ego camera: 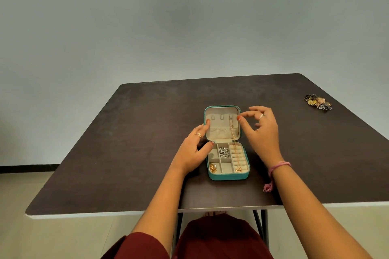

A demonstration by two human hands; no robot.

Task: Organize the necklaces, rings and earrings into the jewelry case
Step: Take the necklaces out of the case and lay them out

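The left hand (194, 149) steadies the open teal zip jewelry case (228, 175), fingers loosely spread against the lid's edge, so the thin gold necklace (234, 139) hangs from its hook; the right hand (262, 130) hovers beside it, fingers apart, pinching nothing; loose jewelry pile (318, 102) waits far right

Dark table (134, 132), grey wall (147, 17)

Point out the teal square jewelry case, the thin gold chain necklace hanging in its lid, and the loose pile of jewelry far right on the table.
Teal square jewelry case (228, 176), head view, front wall.
Thin gold chain necklace (232, 130), head view, chain against the lid lining.
Loose jewelry pile (318, 102), head view, centre of the heap.
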